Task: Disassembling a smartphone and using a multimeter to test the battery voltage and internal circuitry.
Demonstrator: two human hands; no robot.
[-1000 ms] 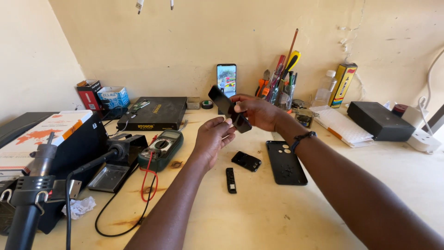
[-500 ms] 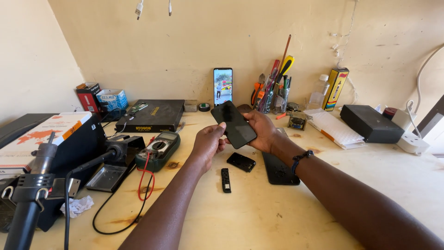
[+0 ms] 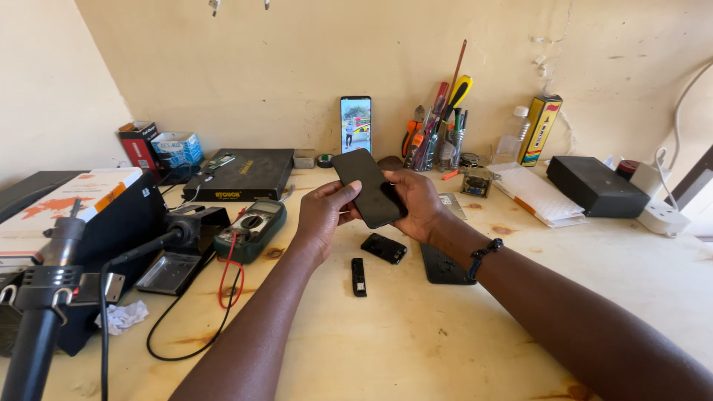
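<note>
Both my hands hold a black smartphone [image 3: 365, 186] above the wooden bench, screen side up and tilted. My left hand [image 3: 324, 212] grips its left edge with the thumb on the glass. My right hand [image 3: 416, 204] cradles it from underneath on the right. Below the phone on the bench lie a small black module [image 3: 384, 248], a narrow black strip part [image 3: 359, 276] and a black phone back cover [image 3: 443, 263], partly hidden by my right wrist.
A green multimeter [image 3: 252, 229] with red and black leads lies at the left, beside a hot-air station [image 3: 74, 245] and its handle [image 3: 44, 312]. A lit phone [image 3: 356, 124] leans on the wall. A tool cup [image 3: 438, 130], black boxes [image 3: 596, 186] [image 3: 241, 173] and a white adapter [image 3: 661, 215] line the back.
The phone has turned from edge-on and raised to flatter, screen up, and lower between my hands. The view has shifted slightly closer to the bench.
</note>
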